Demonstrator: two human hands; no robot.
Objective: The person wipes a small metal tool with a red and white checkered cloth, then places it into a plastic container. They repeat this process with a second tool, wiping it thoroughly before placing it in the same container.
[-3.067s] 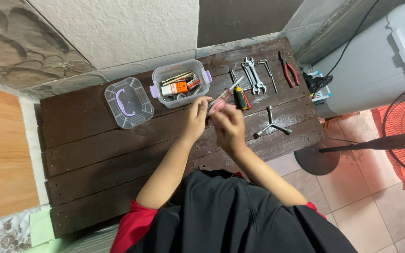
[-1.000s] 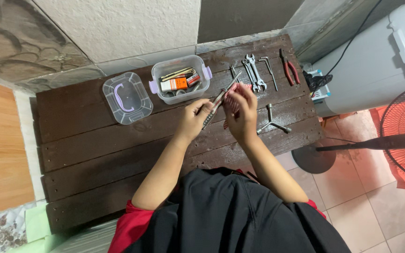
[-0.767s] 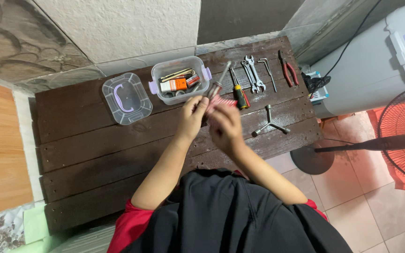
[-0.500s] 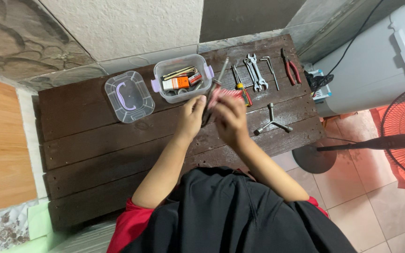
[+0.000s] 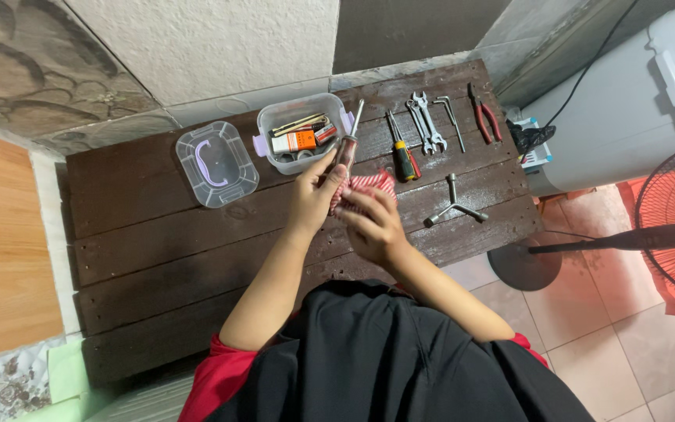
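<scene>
My left hand (image 5: 312, 197) grips a screwdriver (image 5: 348, 139) with a dark handle, its metal shaft pointing up toward the wall. My right hand (image 5: 370, 225) holds a red-and-white checked cloth (image 5: 362, 185) bunched against the lower end of the screwdriver. Both hands are over the middle of a dark wooden slat table (image 5: 197, 242).
An open clear plastic box (image 5: 303, 134) with small tools and its lid (image 5: 216, 163) lie at the back. To the right lie a yellow-and-red screwdriver (image 5: 402, 148), spanners (image 5: 425, 120), a hex key (image 5: 451, 119), red pliers (image 5: 483, 111) and a three-way wrench (image 5: 453, 205). A fan (image 5: 666, 234) stands at the right.
The right hand with the cloth has slid down from the shaft to the handle end. The screwdriver has turned more upright in the left hand.
</scene>
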